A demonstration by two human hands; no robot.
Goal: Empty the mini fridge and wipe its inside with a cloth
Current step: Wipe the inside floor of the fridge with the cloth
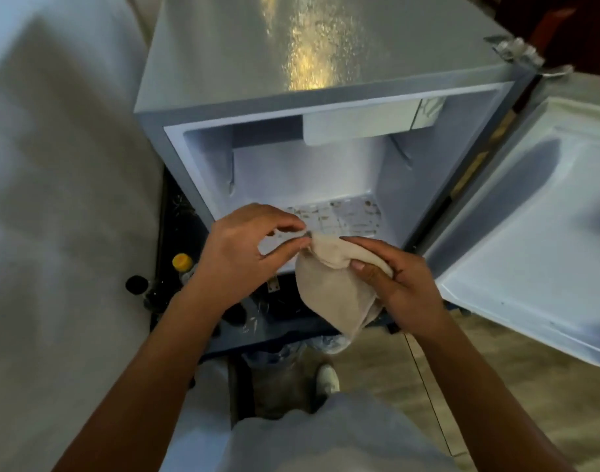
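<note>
The beige cloth sits at the frame's centre, in front of the open mini fridge, its long axis running from an upper tip down toward the lower right. The left hand pinches that tip, its grip closed on the fabric; the right hand has its grip clamped around the bunched cloth. The fridge door swings open at right. A yellow-capped bottle stands left of the fridge.

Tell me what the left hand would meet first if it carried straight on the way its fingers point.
The left hand points right, toward the bunched end of the beige cloth that the right hand grips. Its fingers are already on the cloth's tip, so the cloth comes first, though depth is hard to judge.
</note>
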